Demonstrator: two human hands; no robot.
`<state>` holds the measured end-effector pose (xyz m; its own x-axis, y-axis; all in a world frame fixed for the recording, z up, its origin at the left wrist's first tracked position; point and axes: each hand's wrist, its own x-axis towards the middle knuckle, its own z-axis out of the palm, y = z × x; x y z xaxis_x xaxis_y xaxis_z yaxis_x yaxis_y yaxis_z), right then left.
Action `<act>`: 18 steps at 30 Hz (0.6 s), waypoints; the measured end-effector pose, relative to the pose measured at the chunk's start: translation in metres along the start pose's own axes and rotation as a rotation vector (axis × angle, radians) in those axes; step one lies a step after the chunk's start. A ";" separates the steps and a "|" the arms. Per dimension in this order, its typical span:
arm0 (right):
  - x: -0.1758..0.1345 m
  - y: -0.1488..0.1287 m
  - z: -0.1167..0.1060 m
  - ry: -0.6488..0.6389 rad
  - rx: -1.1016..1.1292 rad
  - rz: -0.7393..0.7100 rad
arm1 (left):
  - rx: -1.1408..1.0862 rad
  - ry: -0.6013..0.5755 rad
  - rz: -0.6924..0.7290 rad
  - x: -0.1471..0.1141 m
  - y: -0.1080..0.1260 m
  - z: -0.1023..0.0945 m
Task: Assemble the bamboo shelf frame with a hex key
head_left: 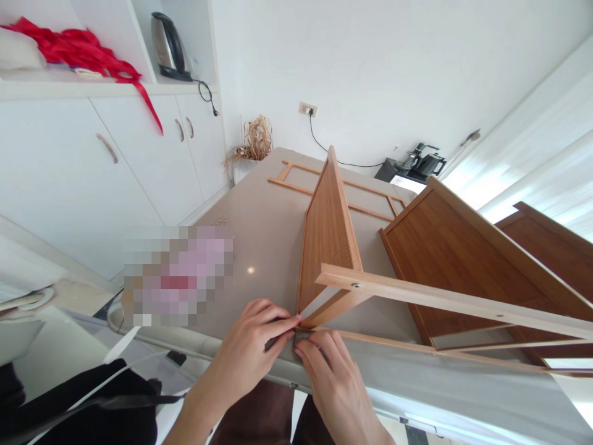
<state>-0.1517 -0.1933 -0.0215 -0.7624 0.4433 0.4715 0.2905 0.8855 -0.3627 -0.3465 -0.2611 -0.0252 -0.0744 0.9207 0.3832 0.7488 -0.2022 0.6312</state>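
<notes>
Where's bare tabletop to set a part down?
Biggest: tabletop between the pixelated patch and leftmost wooden panel. Smaller: between that panel and the middle panel, beyond the long rail. Crowded: the near edge at the leftmost panel's corner, where left hand and right hand work; the far end, with the flat-lying frame.
</notes>
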 end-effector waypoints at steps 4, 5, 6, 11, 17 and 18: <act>0.000 0.000 0.001 0.010 -0.003 0.002 | -0.001 -0.022 -0.001 0.000 0.001 -0.002; 0.000 0.000 0.002 0.011 0.004 0.006 | 0.000 -0.028 0.002 0.000 0.001 -0.002; 0.000 0.001 0.002 0.013 0.012 0.010 | 0.002 -0.031 0.004 0.000 0.001 -0.002; 0.001 0.001 0.004 0.051 -0.011 -0.005 | 0.019 0.008 0.017 -0.001 0.001 0.001; 0.001 -0.002 0.004 0.078 -0.091 -0.029 | 0.081 0.039 -0.007 -0.003 0.000 0.003; 0.001 -0.002 0.004 0.083 -0.092 -0.031 | 0.091 0.039 -0.015 -0.003 0.001 0.002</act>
<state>-0.1552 -0.1951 -0.0239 -0.7224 0.4225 0.5474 0.3228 0.9061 -0.2734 -0.3444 -0.2638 -0.0273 -0.1109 0.9092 0.4012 0.8038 -0.1553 0.5742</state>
